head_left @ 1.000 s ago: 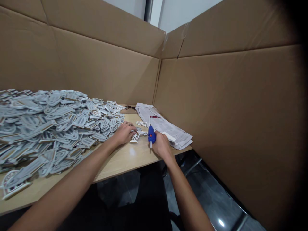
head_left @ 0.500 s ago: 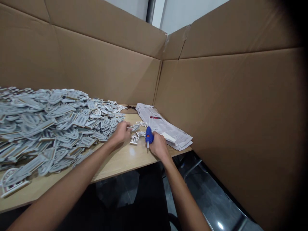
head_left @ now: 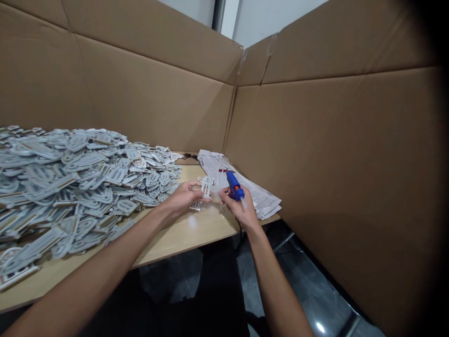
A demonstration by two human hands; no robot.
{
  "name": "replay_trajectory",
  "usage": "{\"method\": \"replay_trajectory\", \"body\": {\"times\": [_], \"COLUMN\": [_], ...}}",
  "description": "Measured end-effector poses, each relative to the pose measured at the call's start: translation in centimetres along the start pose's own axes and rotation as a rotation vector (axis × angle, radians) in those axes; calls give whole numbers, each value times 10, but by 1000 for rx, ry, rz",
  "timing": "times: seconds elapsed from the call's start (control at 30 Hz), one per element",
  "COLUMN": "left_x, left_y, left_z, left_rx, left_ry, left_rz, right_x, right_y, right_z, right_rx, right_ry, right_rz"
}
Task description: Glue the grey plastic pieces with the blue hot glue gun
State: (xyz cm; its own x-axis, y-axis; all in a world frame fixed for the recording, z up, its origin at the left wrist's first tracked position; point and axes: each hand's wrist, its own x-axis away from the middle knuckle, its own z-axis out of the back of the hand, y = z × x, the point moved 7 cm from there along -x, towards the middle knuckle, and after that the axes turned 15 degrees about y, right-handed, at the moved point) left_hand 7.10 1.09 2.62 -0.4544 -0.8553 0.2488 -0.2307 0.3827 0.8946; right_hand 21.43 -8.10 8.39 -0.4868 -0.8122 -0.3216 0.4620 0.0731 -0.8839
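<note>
My left hand (head_left: 181,197) is closed on a small white arched window-shaped piece (head_left: 206,186), held upright between thumb and fingers with its face showing. Just to the right, my right hand (head_left: 246,210) grips a blue glue gun (head_left: 234,184), tilted, with a pale glue stick poking from its back end. The thumb and index finger of that hand point toward the held piece, apart from it. Whether a small thing is between these fingertips I cannot tell. Beneath and behind my left hand lie a few similar pieces (head_left: 195,206), partly hidden.
A large heap of grey-white arched pieces (head_left: 80,187) covers the left of the wooden table (head_left: 175,238). Newspaper sheets (head_left: 263,201) lie at the right with a red tool (head_left: 222,171) on them. Tall cardboard walls (head_left: 157,93) stand behind and at the right.
My left hand has turned the white arched piece upright and moved it slightly right. My right hand has shifted right and tilted the glue gun away from the pieces.
</note>
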Motion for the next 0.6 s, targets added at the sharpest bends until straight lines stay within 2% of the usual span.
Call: {"method": "replay_trajectory", "body": {"times": [0.07,0.13,0.27,0.5,0.6], "left_x": [5,7,3,3,0], "left_y": [1,2,4,11,13], "left_z": [-8,-10,-3,4,11], "left_rx": [20,21,8,-80,-83], "left_ry": [-72,-93,-7,94,179], "left_rz": [-4,-12,-58,-170,-207], "right_x": [1,2,2,1,0], "right_y": [-1,-4,-8,3,2], "right_z": [-3,-4,-2,-3,0], "right_rx": [-72,-66,20,51,164], "right_ry": [-13,-8,30,2,40], "right_rz": [-41,-13,97,89,121]}}
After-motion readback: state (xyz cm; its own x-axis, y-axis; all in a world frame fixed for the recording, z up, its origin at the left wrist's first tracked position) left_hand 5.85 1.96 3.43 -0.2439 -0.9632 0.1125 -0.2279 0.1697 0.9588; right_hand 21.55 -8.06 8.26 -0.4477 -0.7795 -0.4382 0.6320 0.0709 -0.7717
